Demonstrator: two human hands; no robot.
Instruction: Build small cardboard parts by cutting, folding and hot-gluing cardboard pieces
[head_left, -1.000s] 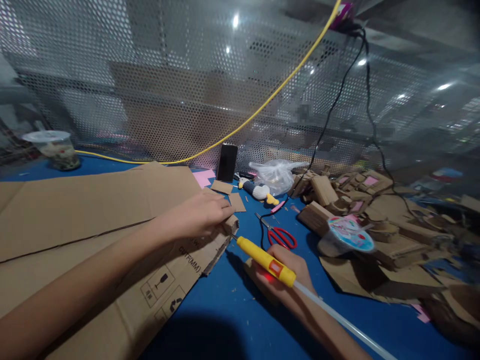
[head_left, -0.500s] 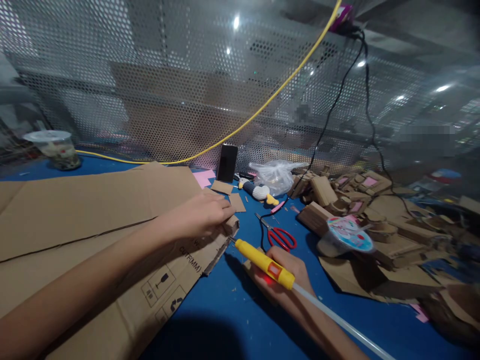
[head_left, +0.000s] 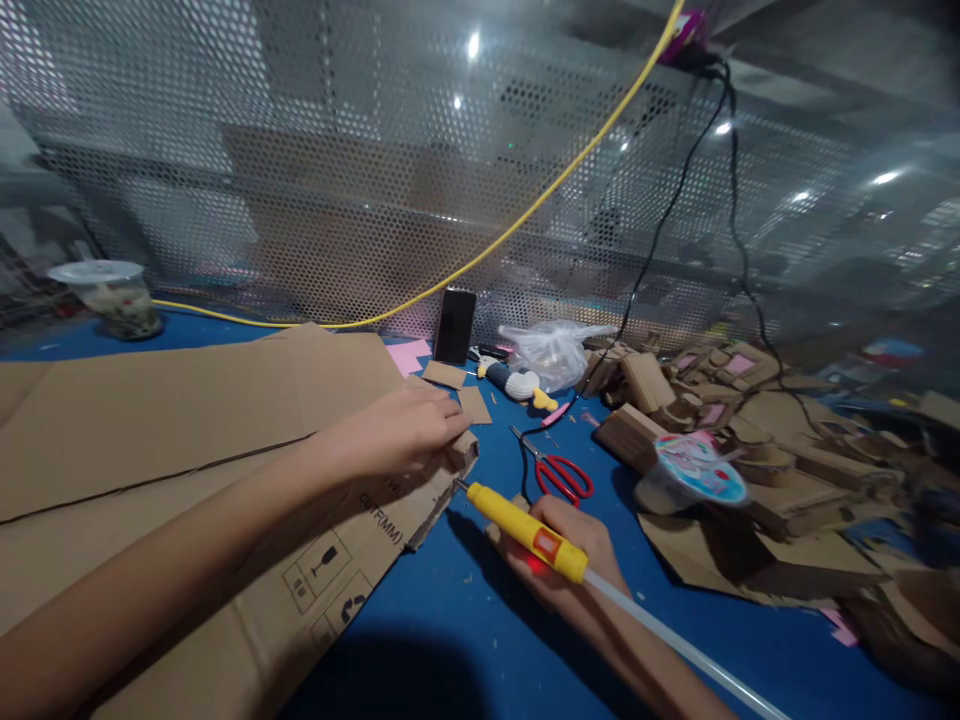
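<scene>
At the far left of your blue table [head_left: 435, 610] stands a clear lidded cup [head_left: 112, 300], and the yellow cable [head_left: 480, 256] passes beside it, then climbs to the right in front of the perforated panel [head_left: 360, 190]. The large cardboard piece [head_left: 217, 390] covers the left half of the table, with printed symbols and lettering on its near right part. Your left hand [head_left: 411, 428] lies over that cardboard close to its right-hand corner, fingers bent down toward the edge; you cannot tell from here whether they pinch it or only press, as their undersides are hidden. Beyond your fingers are pink paper [head_left: 406, 356], a dark phone [head_left: 455, 328] leaning upright and two small cardboard scraps [head_left: 474, 406]. Just right of the cardboard's edge, you have the yellow glue gun [head_left: 517, 520] gripped in your right hand [head_left: 590, 533], fingers closed around it; its nozzle points left at that edge, though whether it touches is too fine to tell. A translucent stick [head_left: 682, 640] runs from its back end toward the near right, and a red light glows at your fingers. Just past this hand lie red-handled scissors [head_left: 547, 463]; farther off are a knitted figure [head_left: 517, 382] and a clear plastic bag [head_left: 553, 352]. On the right, a lidded tub [head_left: 694, 472] rests tilted among a heap of cardboard parts [head_left: 810, 475].
</scene>
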